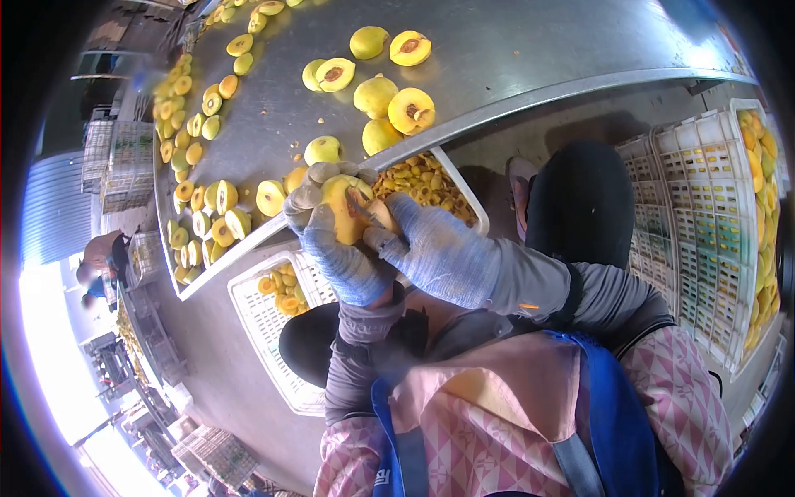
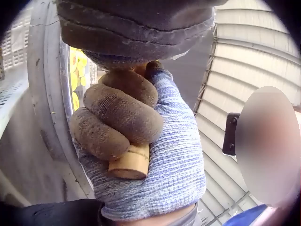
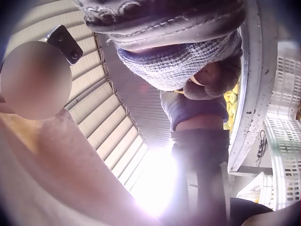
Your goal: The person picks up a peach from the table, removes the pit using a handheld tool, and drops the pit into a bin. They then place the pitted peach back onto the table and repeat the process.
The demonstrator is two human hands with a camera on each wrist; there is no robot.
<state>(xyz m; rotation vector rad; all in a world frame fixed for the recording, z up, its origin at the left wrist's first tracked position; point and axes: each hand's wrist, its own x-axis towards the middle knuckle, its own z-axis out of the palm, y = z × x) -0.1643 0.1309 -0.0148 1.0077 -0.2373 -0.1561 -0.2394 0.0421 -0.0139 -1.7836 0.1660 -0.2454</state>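
My gloved left hand (image 1: 344, 261) holds a yellow peach half (image 1: 335, 197) at the metal table's front edge, fingers round its far side. A reddish hollow shows in the cut face, which is turned toward my right hand (image 1: 451, 257). That hand, also gloved, grips a tool by its wooden handle (image 2: 130, 164); the tool's working end meets the peach and is mostly hidden. In the left wrist view the brown-coated fingers (image 2: 123, 113) of the right hand curl round the handle, its butt showing below them. Several peach halves (image 1: 411, 111), some with pits, lie just beyond my hands.
More cut peaches (image 1: 222, 197) line the left of the metal table (image 1: 273, 116). Under its front edge stands a tub of brownish pieces (image 1: 422, 182). A white crate (image 1: 257, 331) with peach halves is near my knee, and stacked crates (image 1: 696, 224) of fruit stand at right.
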